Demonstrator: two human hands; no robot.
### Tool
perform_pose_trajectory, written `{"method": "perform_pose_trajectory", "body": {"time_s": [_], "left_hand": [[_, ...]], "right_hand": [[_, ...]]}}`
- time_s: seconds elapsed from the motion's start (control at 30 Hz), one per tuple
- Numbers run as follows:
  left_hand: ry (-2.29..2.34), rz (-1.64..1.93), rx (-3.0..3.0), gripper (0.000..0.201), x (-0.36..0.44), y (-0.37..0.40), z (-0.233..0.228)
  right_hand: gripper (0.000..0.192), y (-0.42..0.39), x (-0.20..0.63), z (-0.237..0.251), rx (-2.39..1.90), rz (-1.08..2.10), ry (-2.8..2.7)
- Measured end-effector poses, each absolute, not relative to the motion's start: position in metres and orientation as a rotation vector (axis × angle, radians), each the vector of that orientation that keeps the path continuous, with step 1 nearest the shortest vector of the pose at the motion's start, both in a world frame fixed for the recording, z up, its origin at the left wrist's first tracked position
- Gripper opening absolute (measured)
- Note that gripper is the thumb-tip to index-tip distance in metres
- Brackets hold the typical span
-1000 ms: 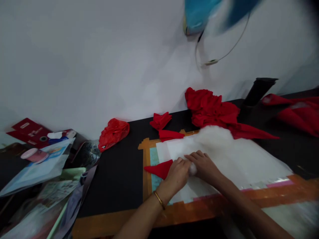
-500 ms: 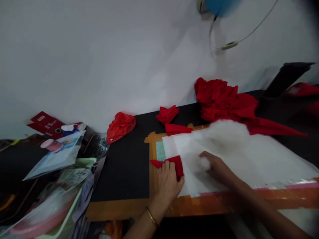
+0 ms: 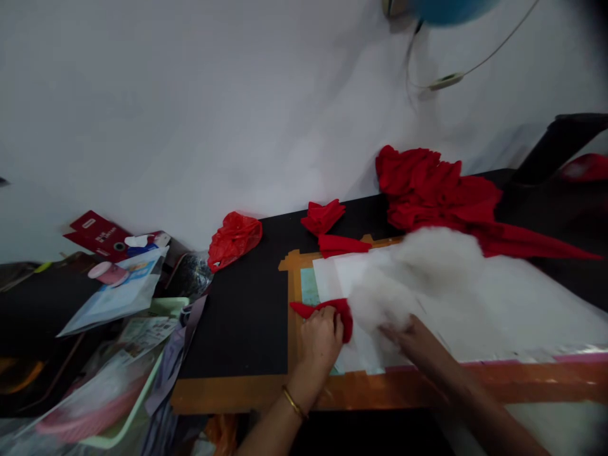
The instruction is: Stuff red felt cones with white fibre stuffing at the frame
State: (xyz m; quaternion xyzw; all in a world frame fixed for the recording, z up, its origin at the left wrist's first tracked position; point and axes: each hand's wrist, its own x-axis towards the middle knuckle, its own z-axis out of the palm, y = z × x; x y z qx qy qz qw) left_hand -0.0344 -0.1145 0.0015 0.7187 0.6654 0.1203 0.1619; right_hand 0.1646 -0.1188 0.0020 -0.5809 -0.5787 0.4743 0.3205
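My left hand (image 3: 323, 339), with a gold bangle on its wrist, is closed over a small red cloth piece (image 3: 344, 313) with a pointed left end. The wider end of the cloth faces right, toward a fluffy mass of white stuffing (image 3: 375, 294). My right hand (image 3: 411, 339) grips the lower right side of that stuffing, its fingertips partly sunk in the fibres. Behind it lies a bigger heap of white stuffing (image 3: 441, 253) on the white sheet (image 3: 503, 310).
Along the wall lie a red plastic bag (image 3: 236, 237), small red cloth pieces (image 3: 323, 216) and a large red cloth pile (image 3: 437, 183). Brown tape (image 3: 228, 392) edges the black tabletop (image 3: 237, 323). To the left stands a light green basket (image 3: 142, 405). A dark upright object (image 3: 553, 149) stands far right.
My right hand has brought a larger mass of white stuffing against the red cloth's wide end. The left hand stays on the cloth. The whole view has shifted slightly.
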Motion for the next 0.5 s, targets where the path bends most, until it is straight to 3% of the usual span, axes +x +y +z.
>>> {"method": "perform_pose_trajectory", "body": {"time_s": [0.17, 0.33, 0.5], "left_hand": [[1.677, 0.759, 1.899, 0.022, -0.041, -0.119, 0.007], [1.614, 0.931, 1.895, 0.02, -0.043, -0.129, 0.017], [1.589, 0.976, 1.874, 0.021, -0.041, -0.133, 0.009]], "right_hand": [[0.022, -0.122, 0.144, 0.0, -1.458, 1.19, -1.807], [0.039, -0.117, 0.134, -0.007, -1.807, 0.732, -2.182], [0.067, -0.133, 0.135, -0.004, -1.502, 0.805, -2.072]]}}
